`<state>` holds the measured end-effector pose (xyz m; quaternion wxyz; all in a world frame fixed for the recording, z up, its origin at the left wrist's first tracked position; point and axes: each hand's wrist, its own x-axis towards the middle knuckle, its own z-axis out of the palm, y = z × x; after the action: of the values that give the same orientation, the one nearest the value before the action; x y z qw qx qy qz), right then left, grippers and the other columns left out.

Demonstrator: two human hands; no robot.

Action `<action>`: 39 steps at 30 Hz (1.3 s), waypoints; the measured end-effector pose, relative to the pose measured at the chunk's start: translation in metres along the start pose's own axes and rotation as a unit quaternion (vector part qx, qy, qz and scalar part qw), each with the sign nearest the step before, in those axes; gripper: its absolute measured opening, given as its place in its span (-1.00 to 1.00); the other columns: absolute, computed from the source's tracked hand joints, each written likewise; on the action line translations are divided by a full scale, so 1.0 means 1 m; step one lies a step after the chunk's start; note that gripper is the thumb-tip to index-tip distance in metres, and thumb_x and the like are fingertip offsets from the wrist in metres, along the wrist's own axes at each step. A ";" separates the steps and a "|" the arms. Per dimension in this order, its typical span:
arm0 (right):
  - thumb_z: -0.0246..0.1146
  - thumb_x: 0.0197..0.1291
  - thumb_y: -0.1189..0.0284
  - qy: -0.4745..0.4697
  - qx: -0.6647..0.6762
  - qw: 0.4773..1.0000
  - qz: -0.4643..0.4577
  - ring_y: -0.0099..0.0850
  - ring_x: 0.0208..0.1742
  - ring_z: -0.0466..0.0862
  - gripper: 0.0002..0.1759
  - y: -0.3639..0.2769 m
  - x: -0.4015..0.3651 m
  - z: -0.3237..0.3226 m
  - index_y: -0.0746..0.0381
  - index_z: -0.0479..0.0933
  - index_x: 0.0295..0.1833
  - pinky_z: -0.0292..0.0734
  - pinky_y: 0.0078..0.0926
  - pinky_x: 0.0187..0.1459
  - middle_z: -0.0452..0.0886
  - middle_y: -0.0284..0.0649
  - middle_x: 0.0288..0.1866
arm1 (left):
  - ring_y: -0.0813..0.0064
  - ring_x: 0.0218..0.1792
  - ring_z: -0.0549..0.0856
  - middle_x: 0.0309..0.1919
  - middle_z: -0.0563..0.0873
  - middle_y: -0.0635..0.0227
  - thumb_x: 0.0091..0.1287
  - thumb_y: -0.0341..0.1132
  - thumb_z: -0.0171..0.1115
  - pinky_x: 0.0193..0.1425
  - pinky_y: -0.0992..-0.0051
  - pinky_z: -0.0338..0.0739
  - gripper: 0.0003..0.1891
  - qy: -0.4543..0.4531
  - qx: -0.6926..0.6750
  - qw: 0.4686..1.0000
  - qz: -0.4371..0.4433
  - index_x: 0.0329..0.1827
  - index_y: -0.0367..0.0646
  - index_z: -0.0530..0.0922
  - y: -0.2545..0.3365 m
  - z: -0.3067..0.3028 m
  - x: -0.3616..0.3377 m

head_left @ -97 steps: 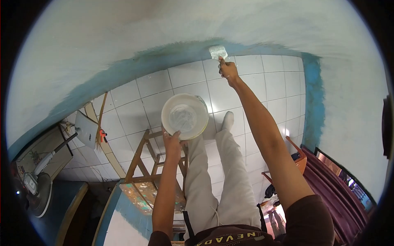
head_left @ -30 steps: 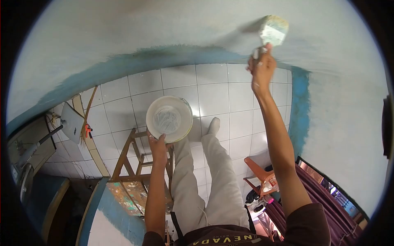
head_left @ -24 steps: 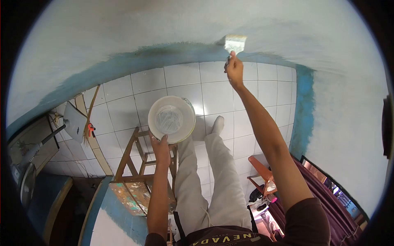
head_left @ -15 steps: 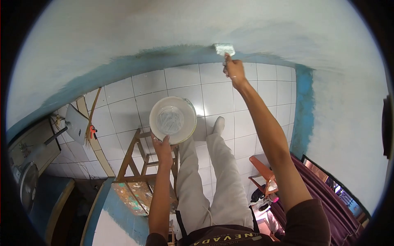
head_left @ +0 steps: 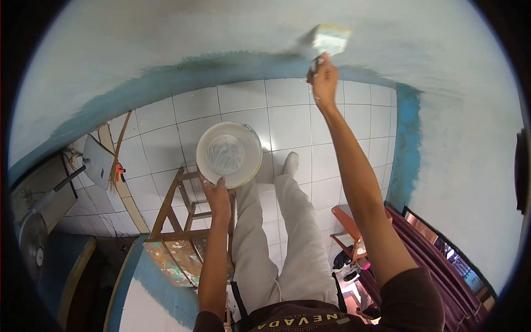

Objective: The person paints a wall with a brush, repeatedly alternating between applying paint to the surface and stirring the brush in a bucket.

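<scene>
My right hand (head_left: 324, 82) is wrapped round the handle of a wide paintbrush (head_left: 331, 39), its bristles coated in white paint. The brush overlaps the white painted part of the wall (head_left: 238, 27), just above a strip of blue (head_left: 193, 74) along the wall's lower edge. In my left hand (head_left: 216, 195) is a white bucket (head_left: 202, 145), gripped at its near rim with the thumb over the edge. White paint streaks cover the bucket's bottom.
A paint-spattered wooden stool (head_left: 171, 260) stands at my left, close to my leg. Farther left are a fan (head_left: 36, 246) and a whitish panel (head_left: 101, 163). An orange chair (head_left: 347, 224) and a maroon curtain (head_left: 428, 260) are at the right, over white floor tiles (head_left: 290, 119).
My right hand has swept the paintbrush upward and slightly right, from the blue edge onto the white area. The bucket has shifted slightly left and up in view.
</scene>
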<state>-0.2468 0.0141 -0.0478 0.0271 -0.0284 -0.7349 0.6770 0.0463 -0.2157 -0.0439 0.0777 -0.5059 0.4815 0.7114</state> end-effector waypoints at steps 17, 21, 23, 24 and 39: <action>0.12 0.52 0.03 -0.005 -0.070 0.973 0.220 -0.64 -0.67 0.27 -0.44 -0.190 -0.016 -0.021 0.16 0.41 -0.51 0.14 -0.59 -0.65 0.32 -0.43 -0.65 | 0.12 0.42 0.46 0.45 0.30 0.08 0.26 -0.73 -0.02 -0.03 0.29 0.86 -0.12 -0.053 0.026 0.998 0.022 0.63 0.08 -0.04 0.029 0.013 -0.047; 0.09 0.54 0.00 -0.001 -0.059 0.992 0.116 -0.63 -0.72 0.28 -0.37 -0.275 -0.050 -0.036 0.20 0.42 -0.54 0.16 -0.55 -0.65 0.30 -0.38 -0.74 | 0.16 0.47 0.38 0.43 0.34 0.09 0.23 -0.76 -0.01 0.22 0.23 0.73 -0.11 -0.046 0.058 0.996 0.058 0.63 0.06 0.00 0.072 0.029 -0.088; 0.07 0.55 -0.02 -0.005 -0.052 0.993 0.109 -0.63 -0.72 0.30 -0.36 -0.305 -0.071 -0.050 0.20 0.43 -0.54 0.17 -0.56 -0.64 0.32 -0.37 -0.74 | 0.17 0.50 0.34 0.46 0.32 0.08 0.21 -0.77 -0.01 0.49 0.23 0.44 -0.10 -0.075 0.103 0.987 0.096 0.63 0.05 0.01 0.073 0.023 -0.091; 0.06 0.56 -0.03 -0.009 -0.055 0.992 0.117 -0.63 -0.72 0.31 -0.35 -0.316 -0.082 -0.057 0.21 0.44 -0.54 0.18 -0.58 -0.64 0.35 -0.36 -0.75 | 0.19 0.51 0.33 0.48 0.31 0.07 0.20 -0.77 0.01 0.59 0.29 0.22 -0.10 -0.099 0.097 0.983 0.122 0.63 0.03 0.04 0.084 0.024 -0.100; 0.32 0.31 0.24 -0.289 -0.376 0.878 0.067 0.05 -0.35 0.68 -0.63 -0.402 -0.289 -0.137 0.14 0.70 0.16 0.57 -0.06 -0.19 0.69 0.05 -0.40 | 0.17 0.41 0.49 0.43 0.47 0.05 0.18 -0.63 0.03 0.50 0.35 0.32 -0.18 -0.375 0.347 0.829 0.229 0.62 -0.08 0.23 0.228 0.037 -0.234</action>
<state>0.0497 0.0945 0.3633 -0.2446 0.1114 -0.9058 0.3275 -0.0019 -0.2188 0.2815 0.2569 -0.0153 0.7326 0.6301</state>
